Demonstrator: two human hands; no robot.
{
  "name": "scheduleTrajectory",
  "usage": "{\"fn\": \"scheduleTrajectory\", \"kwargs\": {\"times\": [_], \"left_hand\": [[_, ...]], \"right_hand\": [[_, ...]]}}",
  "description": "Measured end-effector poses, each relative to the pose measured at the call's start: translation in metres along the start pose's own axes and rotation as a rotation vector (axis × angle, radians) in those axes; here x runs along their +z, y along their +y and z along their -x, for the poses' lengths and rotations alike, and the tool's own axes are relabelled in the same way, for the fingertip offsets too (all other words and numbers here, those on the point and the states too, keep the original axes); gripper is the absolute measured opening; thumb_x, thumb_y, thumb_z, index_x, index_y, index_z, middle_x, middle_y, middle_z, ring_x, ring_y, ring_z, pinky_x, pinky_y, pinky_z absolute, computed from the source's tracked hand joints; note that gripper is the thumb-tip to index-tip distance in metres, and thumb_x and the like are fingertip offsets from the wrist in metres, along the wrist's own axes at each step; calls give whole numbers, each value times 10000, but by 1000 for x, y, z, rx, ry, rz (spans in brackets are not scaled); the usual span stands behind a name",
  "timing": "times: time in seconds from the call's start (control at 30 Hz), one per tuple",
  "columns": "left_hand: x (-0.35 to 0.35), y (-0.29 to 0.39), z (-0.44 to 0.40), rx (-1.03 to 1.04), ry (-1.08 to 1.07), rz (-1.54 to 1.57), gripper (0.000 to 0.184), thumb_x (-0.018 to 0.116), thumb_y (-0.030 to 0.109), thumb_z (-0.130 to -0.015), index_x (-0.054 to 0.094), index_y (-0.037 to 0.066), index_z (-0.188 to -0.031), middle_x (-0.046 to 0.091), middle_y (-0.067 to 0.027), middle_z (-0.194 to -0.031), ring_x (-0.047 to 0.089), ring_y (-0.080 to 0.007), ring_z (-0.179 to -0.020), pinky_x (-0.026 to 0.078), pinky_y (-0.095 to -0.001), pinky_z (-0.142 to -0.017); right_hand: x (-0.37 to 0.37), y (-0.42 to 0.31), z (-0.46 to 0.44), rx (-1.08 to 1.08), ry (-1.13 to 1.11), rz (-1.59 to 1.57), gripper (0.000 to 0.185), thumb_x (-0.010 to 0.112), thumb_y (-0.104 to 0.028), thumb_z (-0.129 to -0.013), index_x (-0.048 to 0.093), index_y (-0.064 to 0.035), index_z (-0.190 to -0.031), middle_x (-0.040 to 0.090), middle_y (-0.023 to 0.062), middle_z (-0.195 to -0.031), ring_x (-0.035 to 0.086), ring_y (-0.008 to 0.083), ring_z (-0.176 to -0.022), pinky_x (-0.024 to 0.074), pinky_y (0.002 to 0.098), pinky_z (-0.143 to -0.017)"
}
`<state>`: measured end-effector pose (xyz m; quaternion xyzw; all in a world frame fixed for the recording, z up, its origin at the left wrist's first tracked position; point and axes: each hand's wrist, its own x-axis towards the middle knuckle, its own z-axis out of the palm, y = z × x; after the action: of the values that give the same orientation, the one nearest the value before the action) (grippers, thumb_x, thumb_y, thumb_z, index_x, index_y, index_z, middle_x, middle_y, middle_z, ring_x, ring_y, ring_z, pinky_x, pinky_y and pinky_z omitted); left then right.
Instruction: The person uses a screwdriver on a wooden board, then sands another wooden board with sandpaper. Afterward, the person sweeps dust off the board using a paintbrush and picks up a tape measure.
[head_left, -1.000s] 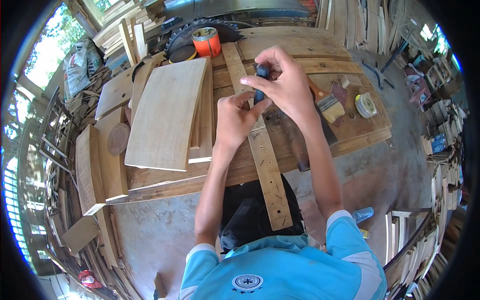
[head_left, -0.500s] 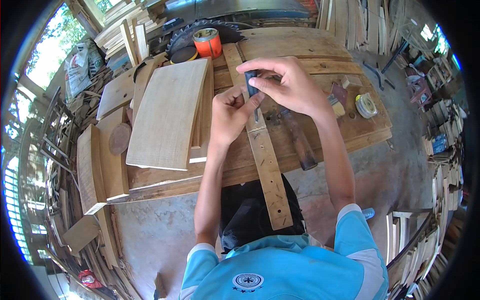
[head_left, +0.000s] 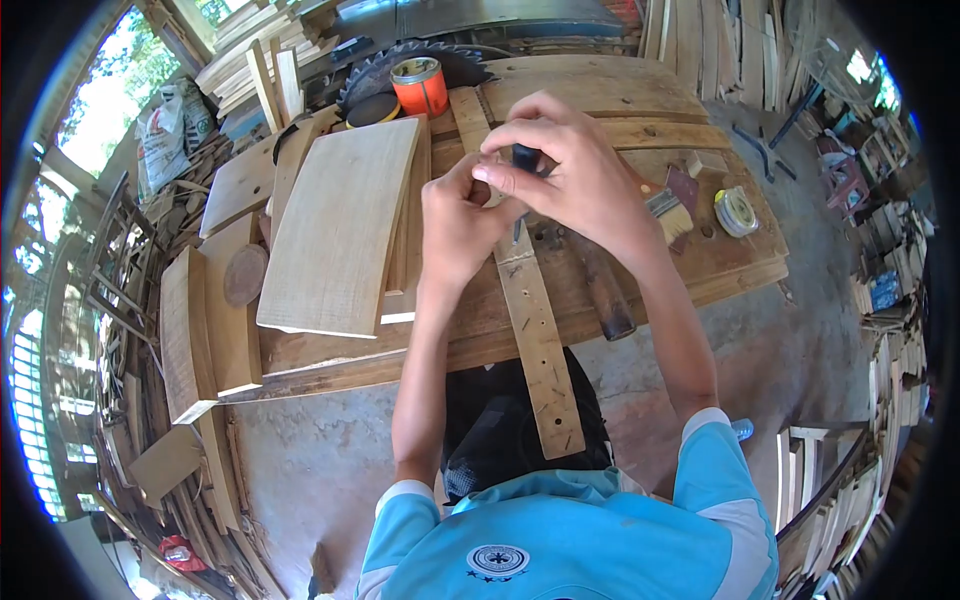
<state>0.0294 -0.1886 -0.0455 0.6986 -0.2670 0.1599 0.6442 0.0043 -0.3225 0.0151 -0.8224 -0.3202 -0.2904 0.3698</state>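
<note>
A tool with a black handle point(head_left: 525, 157) and a thin dark shaft point(head_left: 518, 232) is between my hands, tip down over a long wooden strip point(head_left: 533, 330) with holes and nails in it. My left hand point(head_left: 462, 225) is closed around the tool's lower part, and the shaft shows beneath its thumb. Curled over the handle is my right hand point(head_left: 575, 175), its thumb meeting the left fingertips. Whether something small is pinched there I cannot make out. The strip lies across the workbench point(head_left: 460, 335) and juts over the near edge toward my body.
Pale boards point(head_left: 345, 225) lean left of my hands. An orange can point(head_left: 420, 88) stands before a circular saw blade point(head_left: 365, 70). Right of the strip are a dark wooden handle point(head_left: 605, 295), a brush point(head_left: 668, 215), sandpaper point(head_left: 682, 187), a small block point(head_left: 706, 163) and a round tin point(head_left: 736, 211).
My right hand has shifted its hold; its fingers are now more curled and its thumb reaches the left fingertips. The black handle sits slightly further right and is more covered.
</note>
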Motion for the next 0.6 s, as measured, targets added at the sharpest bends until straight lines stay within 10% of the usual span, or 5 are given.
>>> {"fn": "scheduleTrajectory", "kwargs": {"times": [0.2, 0.6], "left_hand": [[-1, 10, 8, -95, -27, -59, 228, 647, 87, -647, 600, -24, -840, 297, 16, -491, 273, -37, -470, 230, -226, -418], [2, 12, 16, -86, -4, -244, 171, 630, 85, -668, 572, -24, -787, 259, 18, -470, 242, -48, -446, 226, -237, -408]], "right_hand": [[-3, 0, 6, 324, 65, -368, 240, 658, -94, -750, 624, -22, -977, 615, 120, -764, 600, 221, -665, 483, 283, -597], [1, 1, 8, 99, 105, 48, 263, 621, -81, -763, 611, -37, -1022, 590, 141, -726, 566, 241, -581, 464, 348, -610]]}}
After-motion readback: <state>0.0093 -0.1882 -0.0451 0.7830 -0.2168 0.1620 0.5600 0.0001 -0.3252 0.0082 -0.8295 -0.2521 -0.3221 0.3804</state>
